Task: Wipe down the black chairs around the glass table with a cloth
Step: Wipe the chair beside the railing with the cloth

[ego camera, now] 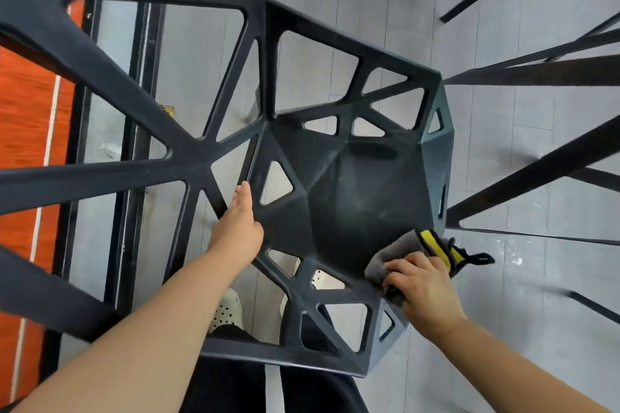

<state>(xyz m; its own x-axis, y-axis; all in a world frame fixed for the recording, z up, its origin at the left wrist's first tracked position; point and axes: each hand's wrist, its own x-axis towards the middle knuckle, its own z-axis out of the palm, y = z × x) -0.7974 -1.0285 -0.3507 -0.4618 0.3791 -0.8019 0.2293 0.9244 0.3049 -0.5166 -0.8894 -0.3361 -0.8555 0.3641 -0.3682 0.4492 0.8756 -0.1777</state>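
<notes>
Bright, even daylight; soft shadows on the grey floor [503, 151], faint glare patches lower right. Wide-angle bending at edges; upper left perhaps motion-blurred.

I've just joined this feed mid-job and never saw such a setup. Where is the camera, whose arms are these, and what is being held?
No machine here: a person works with bare hands. The one picture comes from a camera on their head, looking down. Below is a black chair with triangular cut-outs, standing on a grey floor. The right hand grips a grey cloth with yellow trim against the seat's edge. The left hand rests on the chair's left side; its fingers are mostly hidden.
</notes>
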